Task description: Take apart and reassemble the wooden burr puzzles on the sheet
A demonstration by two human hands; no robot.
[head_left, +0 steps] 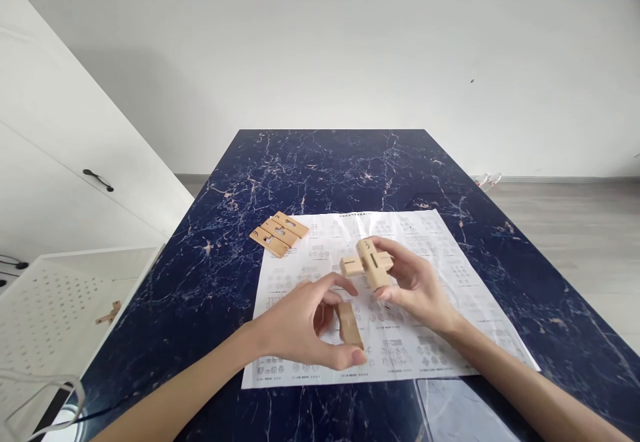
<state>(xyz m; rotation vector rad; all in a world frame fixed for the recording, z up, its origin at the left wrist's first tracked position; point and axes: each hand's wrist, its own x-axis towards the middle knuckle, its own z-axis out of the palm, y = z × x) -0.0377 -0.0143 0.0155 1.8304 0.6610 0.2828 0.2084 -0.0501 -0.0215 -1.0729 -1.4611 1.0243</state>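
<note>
In my right hand (413, 282) I grip wooden puzzle pieces (373, 265) joined in a cross, a longer piece with a dark slot lying over a shorter crossbar. A handwritten mark shows near its upper end. My left hand (315, 325) curls around a separate wooden puzzle piece (351, 325), with the thumb at its lower end and the other fingers partly hidden behind it. The two held items are apart, both above a printed paper sheet (300, 282). Flat wooden pieces with cut-out slots (280, 233) and handwritten numbers lie side by side over the sheet's far left corner.
The sheet, covered in small diagrams, rests on a dark blue marble-patterned table (330, 169). A clear flat item (460, 409) sits at the near edge. To the left are a white perforated surface (65, 295) with a small wooden item (109, 313), a cable (45, 379) and a white cabinet (75, 115).
</note>
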